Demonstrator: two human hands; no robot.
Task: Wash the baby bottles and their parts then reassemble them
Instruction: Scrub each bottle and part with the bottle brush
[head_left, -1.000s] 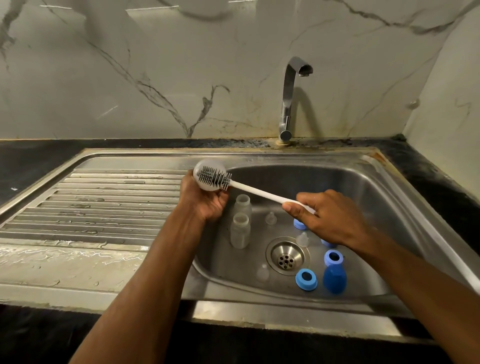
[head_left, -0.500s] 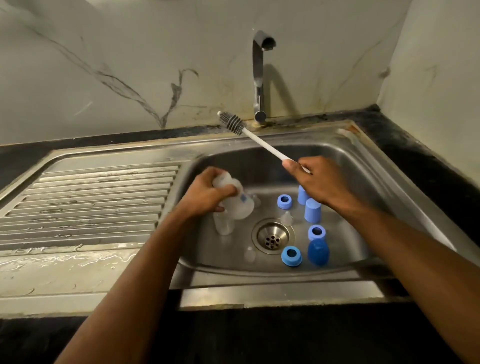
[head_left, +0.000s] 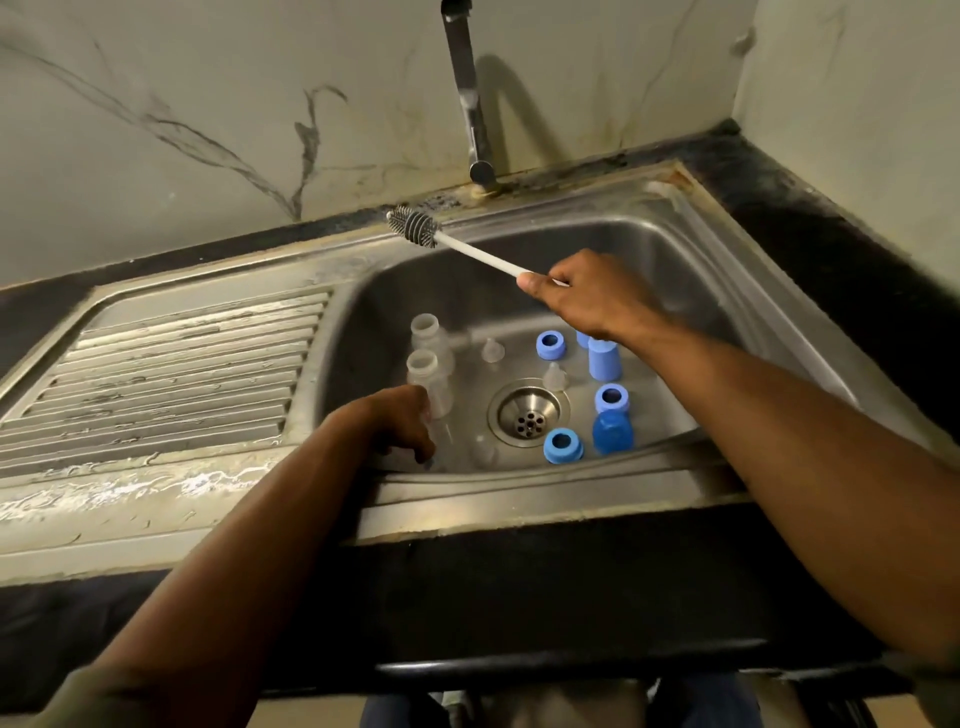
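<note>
My right hand (head_left: 587, 296) grips the white handle of a bottle brush (head_left: 413, 226), whose grey bristle head hovers over the sink's back rim. My left hand (head_left: 400, 426) is low in the steel sink (head_left: 701, 291), its fingers curled round a clear bottle (head_left: 439, 439) that is mostly hidden. Two clear bottles (head_left: 428, 374) stand upright just behind that hand. Blue collar rings (head_left: 562, 445) and blue caps (head_left: 605, 358) sit to the right of the drain (head_left: 528, 413). Clear nipples (head_left: 555, 375) lie around the drain.
A faucet (head_left: 470, 104) rises at the back of the sink, with no water running. A wet ribbed drainboard (head_left: 182, 374) lies to the left. Dark counter (head_left: 810, 249) and marble wall close off the back and right.
My left hand has dropped with the clear bottle from mid-air to the basin floor, beside the standing bottles. The brush came out of the bottle and now points toward the back rim.
</note>
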